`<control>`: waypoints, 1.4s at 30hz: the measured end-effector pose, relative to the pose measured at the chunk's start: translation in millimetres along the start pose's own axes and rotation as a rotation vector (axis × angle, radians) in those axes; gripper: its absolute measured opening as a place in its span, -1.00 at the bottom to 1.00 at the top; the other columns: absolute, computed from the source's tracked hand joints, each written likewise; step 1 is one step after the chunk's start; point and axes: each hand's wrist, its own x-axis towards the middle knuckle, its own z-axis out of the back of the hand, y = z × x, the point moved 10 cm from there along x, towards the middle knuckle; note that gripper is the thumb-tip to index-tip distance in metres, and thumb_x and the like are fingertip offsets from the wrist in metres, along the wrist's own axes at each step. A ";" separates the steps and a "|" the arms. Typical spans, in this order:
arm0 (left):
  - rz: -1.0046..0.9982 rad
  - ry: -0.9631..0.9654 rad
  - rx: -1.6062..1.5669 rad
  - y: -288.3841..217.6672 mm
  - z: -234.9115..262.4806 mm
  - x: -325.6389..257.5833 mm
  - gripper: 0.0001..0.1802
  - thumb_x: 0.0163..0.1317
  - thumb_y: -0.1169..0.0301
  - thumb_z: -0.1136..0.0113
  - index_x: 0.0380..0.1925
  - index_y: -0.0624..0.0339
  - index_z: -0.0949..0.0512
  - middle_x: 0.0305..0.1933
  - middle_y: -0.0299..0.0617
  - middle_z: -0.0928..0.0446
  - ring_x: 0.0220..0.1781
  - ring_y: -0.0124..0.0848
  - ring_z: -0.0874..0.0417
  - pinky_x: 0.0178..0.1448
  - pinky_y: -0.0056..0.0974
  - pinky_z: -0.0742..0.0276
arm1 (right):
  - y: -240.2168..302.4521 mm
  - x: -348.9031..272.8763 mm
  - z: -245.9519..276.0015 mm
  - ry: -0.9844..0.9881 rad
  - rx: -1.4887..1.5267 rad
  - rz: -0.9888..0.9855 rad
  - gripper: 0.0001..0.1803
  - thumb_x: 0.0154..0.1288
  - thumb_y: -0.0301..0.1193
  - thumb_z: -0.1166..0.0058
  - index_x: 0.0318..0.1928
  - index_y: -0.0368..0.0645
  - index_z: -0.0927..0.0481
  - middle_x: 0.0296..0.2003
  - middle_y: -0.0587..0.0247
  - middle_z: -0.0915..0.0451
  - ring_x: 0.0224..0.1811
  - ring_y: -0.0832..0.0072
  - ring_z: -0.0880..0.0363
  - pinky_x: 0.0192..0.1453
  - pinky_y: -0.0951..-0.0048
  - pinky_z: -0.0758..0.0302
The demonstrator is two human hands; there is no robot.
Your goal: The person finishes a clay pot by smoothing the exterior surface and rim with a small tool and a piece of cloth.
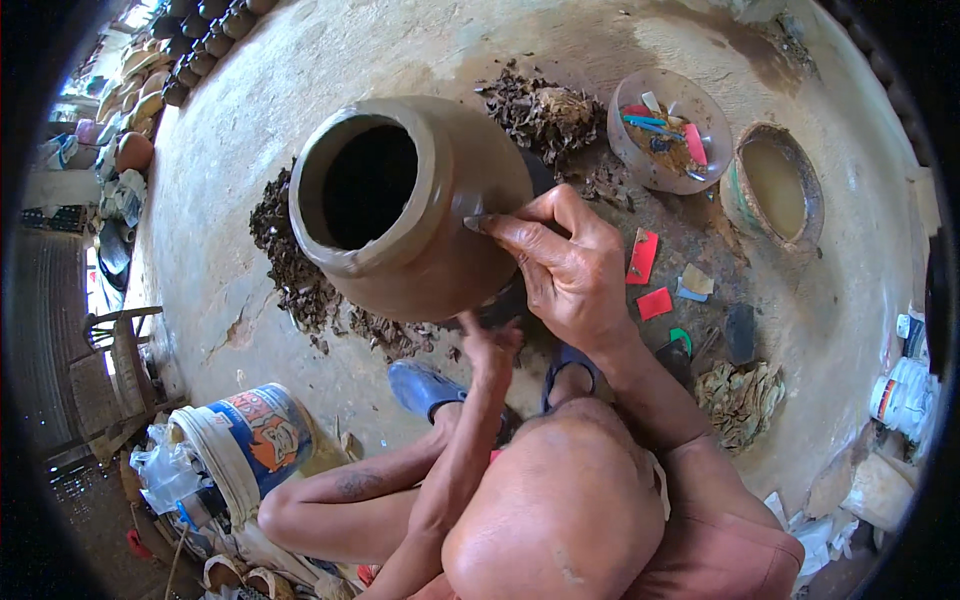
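Observation:
A wet brown clay pot (450,200) with a wide mouth and thick rim leans tilted, its dark opening facing up and left. My right hand (575,265) is closed in a pinch at the pot's shoulder, just below the rim. A dark tip shows at its fingertips against the clay; whether that is a nail or a small tool is unclear. Below the pot's belly, my left hand (490,348) is open, with thumb and fingers apart near the underside. Part of that hand is hidden by the pot.
Dry leaf scraps (295,270) lie around the pot. To the right stand a clear tub (625,150) of small tools and a bucket (740,205) of murky water. Red plastic pieces (643,256) and a crumpled cloth-like bundle (740,400) lie nearer. A white-and-blue bucket (225,460) stands at left.

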 end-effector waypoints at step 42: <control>-0.249 -0.157 0.219 -47.3 15.7 29.5 -0.07 0.41 -0.33 -0.09 0.26 0.43 -0.40 -0.04 0.06 -0.68 -0.36 -0.16 -0.72 -0.50 -0.15 -0.62 | -4.5 -46.6 -4.3 -0.135 0.081 -0.123 -0.74 0.28 -0.70 -0.30 -0.06 -0.18 -0.81 -0.32 0.16 -0.64 -0.30 0.43 -0.70 -0.21 0.46 -0.66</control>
